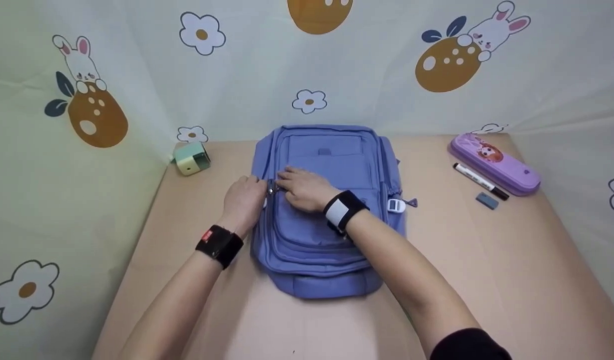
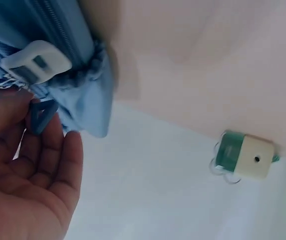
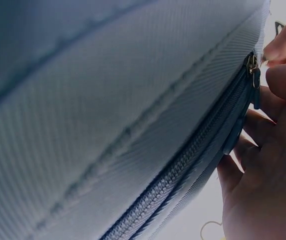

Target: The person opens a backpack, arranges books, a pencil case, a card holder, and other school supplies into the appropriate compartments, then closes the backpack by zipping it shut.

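Observation:
A blue backpack (image 1: 324, 170) lies front side up in the middle of the table. At its left side my left hand (image 1: 244, 202) has its fingers curled at the side zipper and pinches a zipper pull (image 3: 256, 90). The left wrist view shows those curled fingers beside a white buckle (image 2: 45, 60) and a triangular strap tab (image 2: 44, 116). My right hand (image 1: 309, 190) rests on the front of the backpack, fingers extended, its fingertips near the same zipper. Closed zipper teeth (image 3: 167, 187) run up to the metal slider (image 3: 252, 62) in the right wrist view.
A green and cream pencil sharpener (image 1: 191, 159) stands at the back left. To the right lie a purple pencil case (image 1: 497, 165), a white marker with a black cap (image 1: 479, 180) and a small blue-grey eraser (image 1: 487, 200). A printed curtain (image 1: 251, 75) hangs behind the table.

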A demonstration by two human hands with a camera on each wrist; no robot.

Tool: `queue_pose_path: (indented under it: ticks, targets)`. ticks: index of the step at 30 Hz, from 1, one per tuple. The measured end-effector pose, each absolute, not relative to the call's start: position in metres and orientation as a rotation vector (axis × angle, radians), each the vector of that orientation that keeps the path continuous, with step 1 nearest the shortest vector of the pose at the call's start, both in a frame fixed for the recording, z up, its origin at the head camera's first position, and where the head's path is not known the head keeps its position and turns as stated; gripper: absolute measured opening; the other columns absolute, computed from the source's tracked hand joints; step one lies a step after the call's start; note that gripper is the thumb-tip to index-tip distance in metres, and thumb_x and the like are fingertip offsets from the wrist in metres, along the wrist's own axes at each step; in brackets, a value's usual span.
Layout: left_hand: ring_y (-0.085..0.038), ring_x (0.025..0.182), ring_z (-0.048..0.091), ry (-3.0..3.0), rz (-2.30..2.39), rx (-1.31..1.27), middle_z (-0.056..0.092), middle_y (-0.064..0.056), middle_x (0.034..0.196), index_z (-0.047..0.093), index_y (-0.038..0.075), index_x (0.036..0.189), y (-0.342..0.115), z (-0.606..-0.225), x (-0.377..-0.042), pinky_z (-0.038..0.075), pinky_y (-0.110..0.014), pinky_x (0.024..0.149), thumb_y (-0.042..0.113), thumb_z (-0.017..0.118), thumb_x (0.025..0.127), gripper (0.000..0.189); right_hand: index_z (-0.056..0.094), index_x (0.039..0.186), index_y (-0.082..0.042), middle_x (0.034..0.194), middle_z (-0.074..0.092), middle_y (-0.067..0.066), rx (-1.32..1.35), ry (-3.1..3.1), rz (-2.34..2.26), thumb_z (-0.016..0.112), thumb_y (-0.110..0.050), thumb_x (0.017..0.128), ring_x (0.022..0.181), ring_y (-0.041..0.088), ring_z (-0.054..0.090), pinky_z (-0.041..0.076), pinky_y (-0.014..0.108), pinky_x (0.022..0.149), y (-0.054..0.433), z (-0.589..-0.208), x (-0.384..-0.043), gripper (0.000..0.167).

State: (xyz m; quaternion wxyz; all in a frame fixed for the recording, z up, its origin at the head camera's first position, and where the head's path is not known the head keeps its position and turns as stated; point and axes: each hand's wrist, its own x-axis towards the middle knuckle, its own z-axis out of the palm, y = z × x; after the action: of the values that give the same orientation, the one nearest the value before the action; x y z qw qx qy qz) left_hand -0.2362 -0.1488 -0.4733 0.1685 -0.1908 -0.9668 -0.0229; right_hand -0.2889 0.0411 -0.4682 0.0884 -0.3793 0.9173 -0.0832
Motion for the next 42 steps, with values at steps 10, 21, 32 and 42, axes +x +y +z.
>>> queue_pose_path:
  ticks: [10,21,32,42]
  targets:
    - [-0.039,0.076,0.062,-2.76,-0.175,-0.605,0.065,-0.018,0.088,0.064,-0.001,0.088,-0.15,-0.472,-0.199,0.052,-0.052,0.062,0.002,0.068,0.092,0.006,0.043,0.155,-0.012,0.165,0.031,0.008,-1.13,2.741,-0.229,0.041,-0.023,0.107,0.154,0.027,0.02,0.016,0.041,0.124,0.039,-0.469,-0.287,0.05]
    - [-0.038,0.085,0.066,-2.836,-0.447,-0.511,0.066,-0.017,0.096,0.065,0.001,0.096,-0.156,-0.479,-0.2,0.053,-0.054,0.072,0.007,0.071,0.095,0.008,0.037,0.158,-0.009,0.166,0.029,0.011,-1.203,2.736,-0.207,0.052,-0.043,0.105,0.154,0.03,0.021,0.019,0.044,0.123,0.051,-0.458,-0.257,0.064]
    - [-0.036,0.084,0.067,-2.83,-0.548,-0.497,0.067,-0.013,0.093,0.066,0.004,0.094,-0.159,-0.477,-0.198,0.055,-0.051,0.072,0.008,0.068,0.097,0.006,0.075,0.112,-0.013,0.139,0.063,0.007,-1.688,2.665,-0.205,0.067,-0.032,0.097,0.136,0.03,0.051,0.04,0.045,0.113,0.095,-0.453,-0.188,0.025]
    - [-0.034,0.083,0.067,-2.846,-0.564,-0.49,0.067,-0.012,0.092,0.066,0.004,0.094,-0.157,-0.478,-0.195,0.055,-0.05,0.072,0.007,0.068,0.096,0.004,0.074,0.084,-0.016,0.108,0.069,-0.001,-1.787,2.715,-0.034,0.067,-0.024,0.091,0.09,0.02,0.064,0.053,0.037,0.067,0.092,-0.456,-0.164,0.012]
